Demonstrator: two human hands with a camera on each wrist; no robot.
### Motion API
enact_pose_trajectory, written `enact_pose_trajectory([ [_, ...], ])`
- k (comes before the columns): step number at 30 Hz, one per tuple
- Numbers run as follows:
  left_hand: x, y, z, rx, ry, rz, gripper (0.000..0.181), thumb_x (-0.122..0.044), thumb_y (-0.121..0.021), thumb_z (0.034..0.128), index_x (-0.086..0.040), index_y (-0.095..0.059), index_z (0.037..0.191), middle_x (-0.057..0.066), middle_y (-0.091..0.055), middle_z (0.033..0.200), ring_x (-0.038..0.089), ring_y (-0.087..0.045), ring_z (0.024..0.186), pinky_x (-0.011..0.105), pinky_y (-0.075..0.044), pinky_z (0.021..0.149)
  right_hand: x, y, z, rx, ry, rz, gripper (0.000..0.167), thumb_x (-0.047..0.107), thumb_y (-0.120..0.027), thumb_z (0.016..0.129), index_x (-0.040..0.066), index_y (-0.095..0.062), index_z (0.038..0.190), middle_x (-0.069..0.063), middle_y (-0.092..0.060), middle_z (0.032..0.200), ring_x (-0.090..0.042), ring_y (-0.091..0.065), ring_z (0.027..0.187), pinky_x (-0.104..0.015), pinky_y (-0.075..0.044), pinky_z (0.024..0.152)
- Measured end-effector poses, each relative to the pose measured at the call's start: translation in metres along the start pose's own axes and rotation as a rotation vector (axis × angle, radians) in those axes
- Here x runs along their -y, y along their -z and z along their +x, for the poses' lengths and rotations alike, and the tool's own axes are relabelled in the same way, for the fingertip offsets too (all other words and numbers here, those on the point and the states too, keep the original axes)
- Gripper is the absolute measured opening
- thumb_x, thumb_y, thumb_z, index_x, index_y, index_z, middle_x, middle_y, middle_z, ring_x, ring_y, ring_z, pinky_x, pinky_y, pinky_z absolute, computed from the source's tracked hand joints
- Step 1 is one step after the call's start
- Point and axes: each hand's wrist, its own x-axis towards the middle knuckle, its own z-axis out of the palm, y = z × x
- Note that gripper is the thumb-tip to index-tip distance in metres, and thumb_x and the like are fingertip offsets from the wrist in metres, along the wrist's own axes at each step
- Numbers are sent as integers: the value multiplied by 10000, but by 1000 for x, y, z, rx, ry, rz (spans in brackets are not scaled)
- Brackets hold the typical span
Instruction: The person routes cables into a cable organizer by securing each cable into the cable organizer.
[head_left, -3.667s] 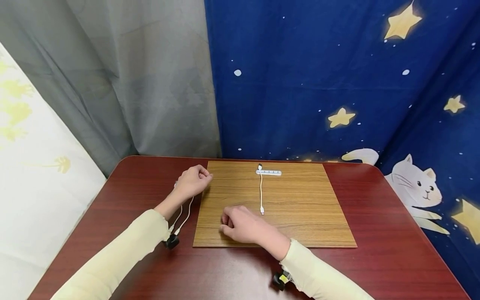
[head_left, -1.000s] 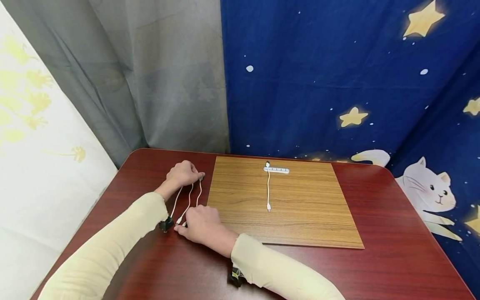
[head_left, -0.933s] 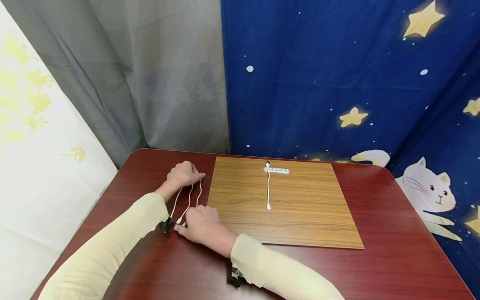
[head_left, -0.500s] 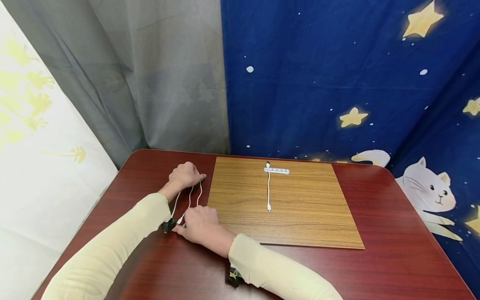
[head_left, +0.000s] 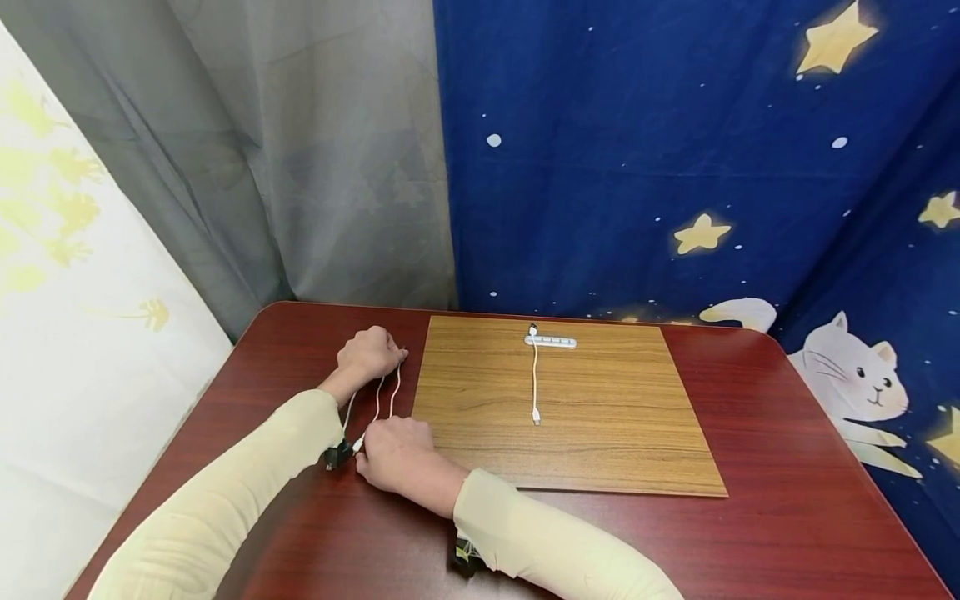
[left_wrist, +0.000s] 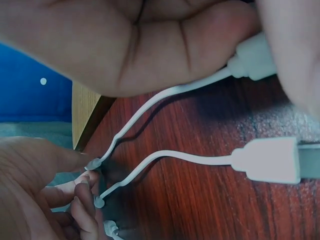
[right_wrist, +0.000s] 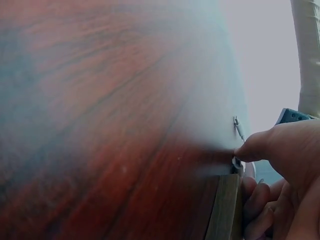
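Observation:
On the left of the table lie several white USB cables. In the head view my left hand (head_left: 369, 354) is at the far end of the rightmost cable (head_left: 395, 392), its thumb and finger pinching the white USB plug (left_wrist: 255, 59) in the left wrist view. Close to the board's near left corner, my right hand (head_left: 397, 454) pinches that cable's small connector (left_wrist: 93, 164) between thumb and fingers. Beside it a second cable (left_wrist: 175, 154) lies untwisted, its USB plug (left_wrist: 272, 160) resting on the table. A third cable (head_left: 348, 412) is partly hidden by the left wrist.
A wood-grain board (head_left: 600, 417) lies on the red-brown table (head_left: 765, 467). It bears a white slotted cable holder (head_left: 558, 342), with another white cable (head_left: 535, 379) running from the holder's left end towards the near edge. Curtains (head_left: 562, 167) hang behind.
Since the oldest frame, my right hand has moved left off the board to the cables' near ends, and my left hand has taken hold of a USB plug. Over the last second both hands barely move.

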Motion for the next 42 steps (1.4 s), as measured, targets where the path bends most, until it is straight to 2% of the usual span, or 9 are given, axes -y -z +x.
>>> enact_pose_trajectory([
  [12,4,-2,5,13,-1,-17,450,-334,-655,970,-176,-571,557,-17,-490,522,232,-513,533,370,-384,492,0,5,-4,40,-8,15,291,423,-746,865,212,-656,686,28,-661,754,-186,-634,673,-394,-491,541],
  [16,6,0,4,2,-5,-35,431,-337,-651,970,-177,-589,574,-11,-524,553,240,-527,550,376,-393,500,-1,4,-4,40,-9,22,273,399,-753,855,206,-652,692,26,-656,749,-188,-633,674,-394,-492,542],
  [20,7,2,4,-12,1,-39,408,-344,-646,972,-178,-606,601,-5,-544,589,251,-536,578,384,-404,515,-2,4,-4,35,-9,34,278,389,-764,845,206,-640,677,27,-654,749,-186,-637,682,-393,-495,549],
  [28,6,5,3,-20,1,-54,450,-341,-634,972,-188,-551,557,-31,-447,530,236,-487,549,364,-370,482,-5,4,-5,16,-2,33,298,397,-769,842,202,-636,661,19,-657,747,-193,-637,678,-397,-491,538],
  [37,6,8,1,-32,28,-94,413,-351,-625,971,-198,-551,595,-38,-454,565,232,-481,591,364,-360,505,-10,10,-9,-4,21,51,337,378,-760,842,214,-588,603,12,-664,749,-197,-638,676,-389,-489,543],
  [42,7,9,-1,-43,26,-116,382,-350,-616,969,-189,-571,626,-34,-474,587,232,-480,608,358,-353,507,-17,8,-12,-23,43,51,318,360,-746,846,201,-563,640,0,-645,721,-200,-638,673,-384,-492,541],
])
